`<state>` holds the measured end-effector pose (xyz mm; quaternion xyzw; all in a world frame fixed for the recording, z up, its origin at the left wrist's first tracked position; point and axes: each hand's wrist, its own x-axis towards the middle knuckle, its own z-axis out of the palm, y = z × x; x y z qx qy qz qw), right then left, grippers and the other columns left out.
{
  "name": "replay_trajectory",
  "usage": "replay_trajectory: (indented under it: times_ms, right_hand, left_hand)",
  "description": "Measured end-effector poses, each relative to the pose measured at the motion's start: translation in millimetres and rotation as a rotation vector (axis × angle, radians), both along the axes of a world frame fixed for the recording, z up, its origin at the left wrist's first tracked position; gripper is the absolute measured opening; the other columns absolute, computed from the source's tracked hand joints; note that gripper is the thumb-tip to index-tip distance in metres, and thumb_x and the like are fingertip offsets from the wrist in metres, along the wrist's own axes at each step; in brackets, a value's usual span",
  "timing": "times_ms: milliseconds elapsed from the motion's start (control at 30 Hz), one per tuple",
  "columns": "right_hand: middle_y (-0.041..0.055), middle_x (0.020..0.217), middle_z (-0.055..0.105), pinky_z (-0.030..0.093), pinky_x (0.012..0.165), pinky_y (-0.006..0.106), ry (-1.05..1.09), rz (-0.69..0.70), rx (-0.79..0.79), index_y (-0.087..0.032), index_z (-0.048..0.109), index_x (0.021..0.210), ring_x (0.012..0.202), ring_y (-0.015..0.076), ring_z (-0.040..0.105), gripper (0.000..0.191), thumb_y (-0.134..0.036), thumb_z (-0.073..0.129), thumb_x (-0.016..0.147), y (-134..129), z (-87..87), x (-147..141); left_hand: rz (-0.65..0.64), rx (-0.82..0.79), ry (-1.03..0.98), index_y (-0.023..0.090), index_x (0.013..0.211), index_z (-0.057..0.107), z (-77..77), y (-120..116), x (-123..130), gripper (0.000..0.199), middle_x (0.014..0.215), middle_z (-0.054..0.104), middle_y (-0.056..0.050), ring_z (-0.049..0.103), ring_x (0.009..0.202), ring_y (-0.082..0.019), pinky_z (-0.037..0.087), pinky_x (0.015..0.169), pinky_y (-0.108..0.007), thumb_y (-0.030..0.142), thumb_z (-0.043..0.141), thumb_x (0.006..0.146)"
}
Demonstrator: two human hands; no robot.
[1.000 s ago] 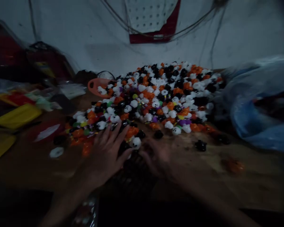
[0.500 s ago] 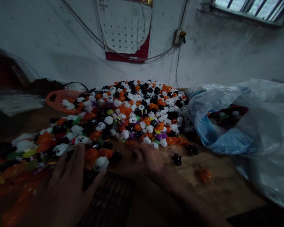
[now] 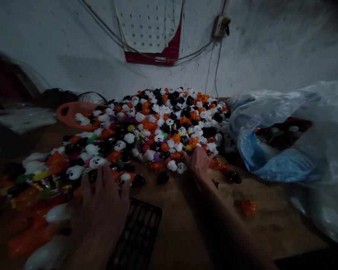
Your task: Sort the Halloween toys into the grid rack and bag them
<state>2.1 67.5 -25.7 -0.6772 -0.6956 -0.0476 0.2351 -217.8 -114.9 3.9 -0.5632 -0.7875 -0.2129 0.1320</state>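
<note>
A broad heap of small plastic Halloween figures point(image 3: 169, 120), white ghosts and skulls, orange pumpkins and black pieces, covers the table. My left hand point(image 3: 101, 210) lies palm down at the heap's near left, fingers stretched and apart. Its fingertips are by a white skull figure point(image 3: 124, 179) and a white face figure point(image 3: 98, 162). Partly beneath that hand is a black slotted tray point(image 3: 148, 221). My right hand point(image 3: 198, 161) reaches into the heap's front right edge, its fingers bent down among the figures. What those fingers touch is hidden.
On the right stands a clear plastic bag point(image 3: 273, 165) with a blue part and figures inside. An orange basket point(image 3: 70, 108) holds figures at the back left. A lone orange pumpkin figure point(image 3: 248, 207) lies on the wooden table point(image 3: 183, 221). A wall calendar point(image 3: 149, 30) hangs behind.
My right hand has moved right and farther back to the heap's edge. A black figure now shows where it was. My left hand has shifted right, over the tray; the view has tilted down.
</note>
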Motion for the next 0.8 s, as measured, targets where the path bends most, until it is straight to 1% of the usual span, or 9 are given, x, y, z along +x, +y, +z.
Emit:
replay_trajectory:
  times_ms: [167,300,367,433,467,533,633,700,800]
  right_hand:
    - [0.0154,0.097,0.065,0.035,0.084,0.045,0.069,-0.043,0.06,-0.011,0.063,0.095,0.093,0.0292,0.057,0.032,-0.039,0.06,0.081,-2.7,9.7,-2.3]
    - [0.0243,0.109,0.061,0.033,0.082,0.049,0.108,0.001,0.014,-0.007,0.066,0.1,0.106,0.0339,0.052,0.039,-0.041,0.051,0.087,-25.3,31.2,6.4]
    - [0.024,0.1,0.064,0.035,0.074,0.04,0.121,0.159,0.03,-0.005,0.065,0.104,0.098,0.0276,0.057,0.045,-0.044,0.048,0.088,-37.4,32.5,11.2]
    - [0.0207,0.087,0.067,0.035,0.065,0.035,0.171,0.383,0.005,-0.005,0.065,0.106,0.079,0.0211,0.061,0.044,-0.042,0.049,0.088,-57.8,25.4,13.1]
    - [0.0177,0.081,0.068,0.036,0.062,0.033,0.206,0.49,-0.025,-0.006,0.066,0.103,0.071,0.0188,0.061,0.04,-0.04,0.051,0.087,-73.2,20.4,12.6]
    - [0.0111,0.074,0.068,0.039,0.057,0.029,0.273,0.67,-0.138,-0.012,0.068,0.093,0.061,0.017,0.059,0.028,-0.036,0.057,0.085,-112.4,10.3,8.1]
    - [0.0056,0.076,0.069,0.044,0.056,0.028,0.375,0.86,-0.328,-0.018,0.067,0.09,0.062,0.0175,0.061,0.018,-0.03,0.056,0.085,-171.8,1.6,-8.2]
    - [0.0043,0.078,0.07,0.046,0.057,0.027,0.483,0.966,-0.453,-0.018,0.067,0.09,0.064,0.0173,0.063,0.015,-0.028,0.056,0.086,-198.4,2.0,-22.5]
    - [0.0023,0.076,0.071,0.048,0.059,0.026,0.64,0.967,-0.54,-0.018,0.067,0.084,0.067,0.0176,0.065,0.013,-0.028,0.059,0.084,-216.1,7.3,-42.0]
  left_hand:
    - [0.113,-0.033,-0.066,0.008,0.145,0.028,36.8,-9.0,10.2,0.076,0.148,0.033,-0.021,0.02,0.139,-0.044,0.03,0.103,-0.065,0.056,0.039,0.088]
    - [0.09,0.163,0.025,0.017,0.141,0.036,81.5,-72.1,14.8,0.059,0.148,0.038,-0.011,0.036,0.135,-0.029,0.032,0.111,-0.047,0.048,0.043,0.091]
    - [0.192,0.309,0.03,0.02,0.125,0.054,85.0,-108.4,18.9,0.039,0.122,0.062,-0.005,0.058,0.113,-0.021,0.044,0.101,-0.037,0.04,0.046,0.092]
    - [0.352,0.287,-0.062,0.022,0.101,0.065,66.2,-140.6,23.5,0.024,0.089,0.07,-0.001,0.066,0.079,-0.016,0.053,0.077,-0.03,0.037,0.051,0.089]
    - [0.296,0.18,-0.144,0.022,0.096,0.066,49.8,-153.7,25.6,0.021,0.084,0.07,0.0,0.066,0.073,-0.015,0.053,0.072,-0.028,0.035,0.051,0.089]
    - [0.212,0.036,-0.232,0.023,0.09,0.067,11.2,-170.8,29.1,0.014,0.082,0.072,0.002,0.067,0.074,-0.014,0.053,0.071,-0.024,0.029,0.055,0.086]
    - [0.167,-0.033,-0.312,0.021,0.105,0.065,-32.9,-171.9,33.4,0.022,0.099,0.072,-0.002,0.067,0.088,-0.015,0.052,0.08,-0.025,0.028,0.052,0.088]
    - [0.183,-0.048,-0.34,0.019,0.112,0.062,-42.3,-164.1,35.8,0.028,0.104,0.07,-0.005,0.065,0.094,-0.017,0.05,0.085,-0.029,0.03,0.05,0.09]
    - [0.22,-0.101,-0.375,0.021,0.111,0.063,-37.3,-154.1,38.6,0.027,0.095,0.071,-0.004,0.065,0.088,-0.019,0.048,0.08,-0.031,0.03,0.049,0.09]
